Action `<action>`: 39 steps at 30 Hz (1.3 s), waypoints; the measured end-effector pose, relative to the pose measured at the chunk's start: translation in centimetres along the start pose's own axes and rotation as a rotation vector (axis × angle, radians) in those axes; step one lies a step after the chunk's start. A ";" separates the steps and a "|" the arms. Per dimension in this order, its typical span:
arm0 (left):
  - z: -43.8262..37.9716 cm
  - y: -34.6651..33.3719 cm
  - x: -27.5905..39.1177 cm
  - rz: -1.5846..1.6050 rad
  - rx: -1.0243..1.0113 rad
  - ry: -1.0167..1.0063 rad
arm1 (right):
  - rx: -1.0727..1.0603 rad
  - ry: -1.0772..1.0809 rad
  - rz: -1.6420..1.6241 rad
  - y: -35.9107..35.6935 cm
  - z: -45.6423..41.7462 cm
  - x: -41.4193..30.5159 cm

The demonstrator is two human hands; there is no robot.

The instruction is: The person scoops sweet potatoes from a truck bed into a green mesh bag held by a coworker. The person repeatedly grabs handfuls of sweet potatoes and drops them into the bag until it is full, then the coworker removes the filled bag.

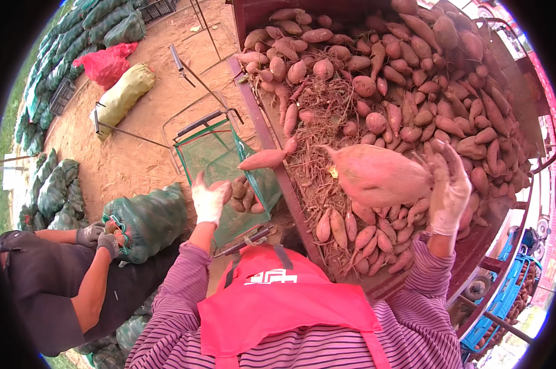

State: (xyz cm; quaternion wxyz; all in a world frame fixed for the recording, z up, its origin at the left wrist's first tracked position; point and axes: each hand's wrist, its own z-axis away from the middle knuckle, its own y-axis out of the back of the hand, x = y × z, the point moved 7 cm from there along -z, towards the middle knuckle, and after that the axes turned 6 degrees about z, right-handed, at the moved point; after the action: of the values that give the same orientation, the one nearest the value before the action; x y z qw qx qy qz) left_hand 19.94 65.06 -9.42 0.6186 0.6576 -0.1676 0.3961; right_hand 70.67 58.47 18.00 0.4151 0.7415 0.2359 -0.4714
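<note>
My right hand (449,191), in a dirt-stained white glove, grips the right end of a very large sweet potato (379,175) above the heap in the truck bed. My left hand (209,196), also gloved, is over a green mesh bag (204,150), its fingers apart. The bag's mouth is spread on a metal frame (199,124), and several sweet potatoes (246,196) show inside. Between my hands, a slender sweet potato (263,159) overlaps the bag's right edge and the bed's rim in view; whether it rests on anything is unclear.
The truck bed's maroon rim (278,161) borders loose roots (324,106) and heaped sweet potatoes (444,101). At left, a co-worker's gloved hands (98,237) hold a filled green mesh bag (151,221). A yellow sack (128,94) and stacked green bags (70,50) lie on bare soil.
</note>
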 end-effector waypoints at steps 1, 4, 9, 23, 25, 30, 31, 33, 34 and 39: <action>0.0 -0.2 4.9 -0.092 -0.010 -0.190 | -0.034 -0.011 -0.058 -1.3 0.3 -0.7; 0.5 -4.5 14.3 -0.416 -0.244 -0.575 | -0.134 0.016 -0.100 -4.2 1.2 -1.9; -2.7 -16.2 9.5 -0.852 -0.542 -0.677 | -0.269 0.086 0.110 -8.4 3.0 -4.0; 2.0 -1.7 2.9 1.674 -0.667 0.805 | -0.176 0.034 0.123 -5.0 5.6 0.0; 1.2 -4.0 4.9 1.639 -0.750 0.775 | -0.193 0.012 0.012 -4.8 6.3 -0.4; 2.2 -10.1 20.3 1.482 -0.964 0.473 | -0.262 0.170 0.266 -5.2 7.4 -2.2; 3.3 -10.1 24.1 1.304 -0.998 0.313 | -0.274 0.240 0.346 -5.1 7.8 -2.6; 6.5 -10.0 27.4 0.896 -1.229 -0.136 | -0.346 0.316 0.310 -5.0 8.1 -4.3; 8.7 -9.4 28.9 0.720 -1.347 -0.342 | -0.361 0.349 0.357 -4.8 8.4 -4.7; 15.8 -8.3 29.5 0.619 -1.445 -0.786 | -0.448 0.457 0.242 -4.1 8.9 -9.3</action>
State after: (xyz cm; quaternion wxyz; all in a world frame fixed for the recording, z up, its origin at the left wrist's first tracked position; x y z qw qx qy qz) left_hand 49.37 59.55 7.70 0.6457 0.1191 -0.7490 0.0880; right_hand 59.05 53.61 22.88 0.5570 0.7409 0.3309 -0.1769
